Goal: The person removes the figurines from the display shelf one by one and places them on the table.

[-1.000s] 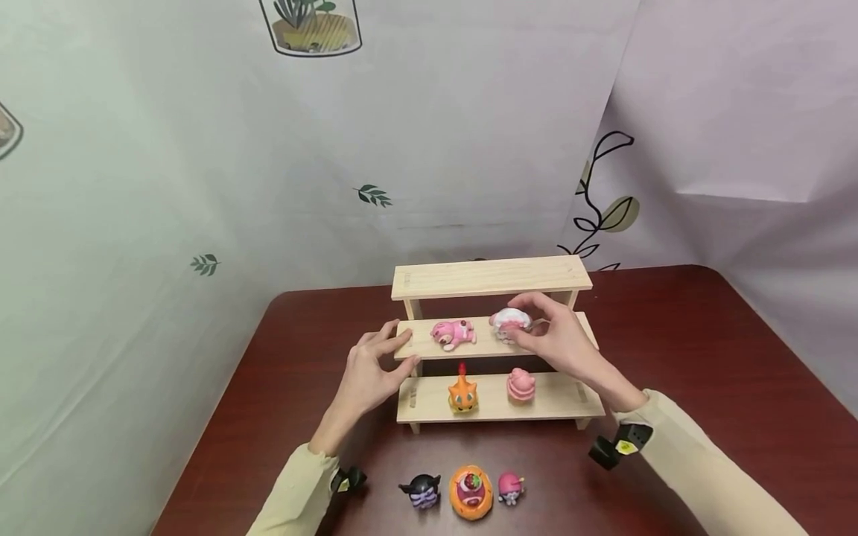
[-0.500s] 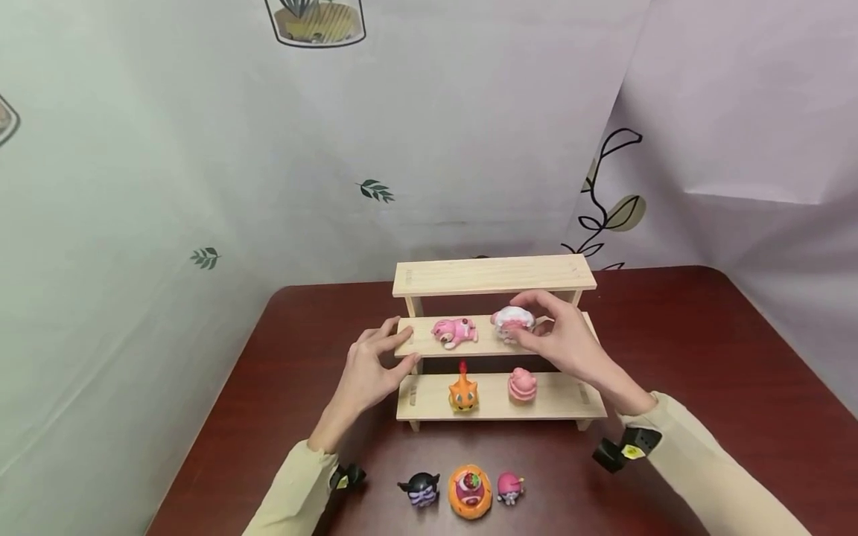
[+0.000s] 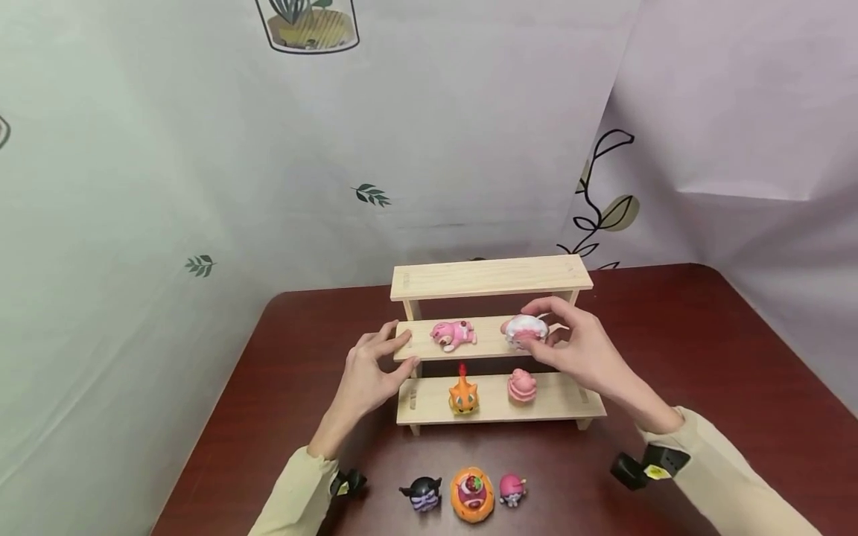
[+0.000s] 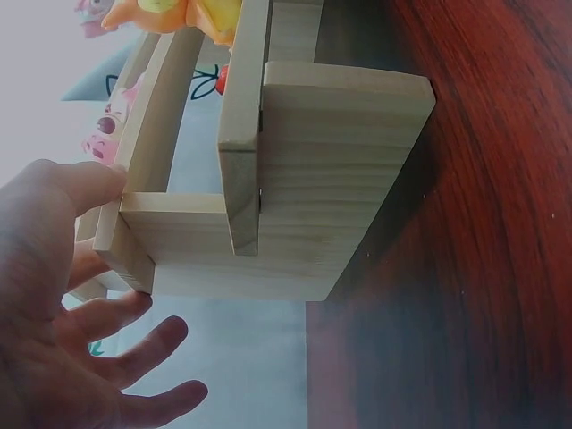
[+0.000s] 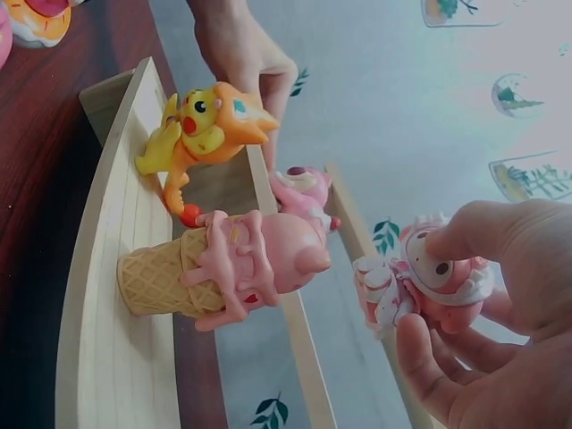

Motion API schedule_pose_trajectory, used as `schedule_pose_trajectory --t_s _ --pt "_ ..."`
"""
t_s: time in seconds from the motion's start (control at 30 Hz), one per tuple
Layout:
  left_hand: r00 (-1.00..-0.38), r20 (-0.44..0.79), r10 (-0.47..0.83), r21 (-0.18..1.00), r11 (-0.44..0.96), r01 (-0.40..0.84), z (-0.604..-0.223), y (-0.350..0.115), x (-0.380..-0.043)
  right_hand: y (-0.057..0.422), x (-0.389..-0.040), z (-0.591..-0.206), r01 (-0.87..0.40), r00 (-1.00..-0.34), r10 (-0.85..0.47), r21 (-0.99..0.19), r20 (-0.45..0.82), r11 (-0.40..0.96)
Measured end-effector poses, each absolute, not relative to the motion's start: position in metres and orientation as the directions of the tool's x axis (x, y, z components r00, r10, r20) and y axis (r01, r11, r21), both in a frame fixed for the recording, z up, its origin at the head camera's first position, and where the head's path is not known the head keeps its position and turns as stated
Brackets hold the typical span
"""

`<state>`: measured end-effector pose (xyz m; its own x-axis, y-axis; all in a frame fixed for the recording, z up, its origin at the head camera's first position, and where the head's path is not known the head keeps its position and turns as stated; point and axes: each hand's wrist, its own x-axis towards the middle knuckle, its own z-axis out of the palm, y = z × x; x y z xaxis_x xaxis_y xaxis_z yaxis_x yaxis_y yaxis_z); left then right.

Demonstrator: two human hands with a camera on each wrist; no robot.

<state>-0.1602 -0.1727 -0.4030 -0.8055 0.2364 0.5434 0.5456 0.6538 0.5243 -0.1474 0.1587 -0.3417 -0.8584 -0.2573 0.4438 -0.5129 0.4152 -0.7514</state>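
Note:
My left hand [image 3: 369, 372] grips the left end of the middle tier of a stepped wooden display shelf [image 3: 492, 278]. In the left wrist view, its thumb and a finger pinch the board's corner [image 4: 125, 255] while the other fingers spread out. My right hand [image 3: 579, 346] holds a pink and white figurine [image 5: 438, 273] between thumb and fingers, above the right part of the middle tier. A pink bear figurine [image 3: 453, 335] lies left of it on that tier. Below, the bottom tier carries an orange and yellow figurine [image 3: 463, 394] and a pink ice-cream-cone figurine [image 3: 521, 385].
In front of the shelf, on the dark red table [image 3: 322, 327], stand a black and purple figurine [image 3: 424, 493], an orange ring-shaped piece with a berry on top [image 3: 472, 494] and a small pink figurine [image 3: 512, 489]. A printed cloth [image 3: 469, 149] hangs behind.
My right hand has shifted right and slightly nearer with the pink and white figurine, which has tilted. My left hand keeps its grip on the shelf end.

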Motion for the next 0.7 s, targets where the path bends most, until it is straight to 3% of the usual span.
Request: schedule_pose_trajectory --t_s 0.7 --pt "-0.811 0.538 0.23 0.533 0.652 0.539 -0.404 -0.174 -0.161 0.17 -0.122 -0.348 -0.531 -0.847 -0.257 -0.762 0.465 0.371"
